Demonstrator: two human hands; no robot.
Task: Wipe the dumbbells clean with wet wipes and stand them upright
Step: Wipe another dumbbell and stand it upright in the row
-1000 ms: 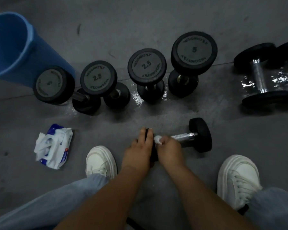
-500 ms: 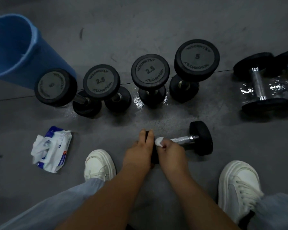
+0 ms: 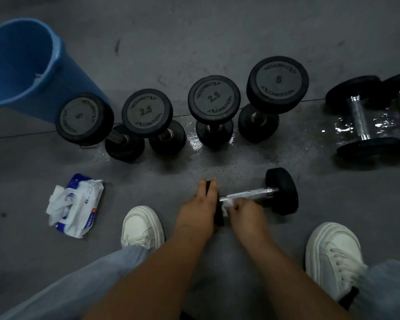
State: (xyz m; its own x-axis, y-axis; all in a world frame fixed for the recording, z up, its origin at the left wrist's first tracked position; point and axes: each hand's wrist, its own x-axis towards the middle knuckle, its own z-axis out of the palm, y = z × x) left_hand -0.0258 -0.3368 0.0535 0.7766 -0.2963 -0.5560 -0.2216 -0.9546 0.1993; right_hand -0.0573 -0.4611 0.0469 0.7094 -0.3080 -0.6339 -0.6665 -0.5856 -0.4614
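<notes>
Lying on its side on the grey floor (image 3: pixel 194 31) between two white shoes (image 3: pixel 142 227), the small dumbbell (image 3: pixel 282 191) had its chrome bar running left to right. The left hand (image 3: pixel 198 213) was curled around its left head, while the right hand (image 3: pixel 245 210) pinched a white wet wipe (image 3: pixel 226 204) against the bar just beside that head. Behind stood four upright dumbbells (image 3: pixel 214 98) in a row, near a blue bucket (image 3: pixel 21 65). Two more dumbbells (image 3: pixel 358 116) lay on wet floor at far right, and a wipes pack (image 3: pixel 79 204) lay at left
</notes>
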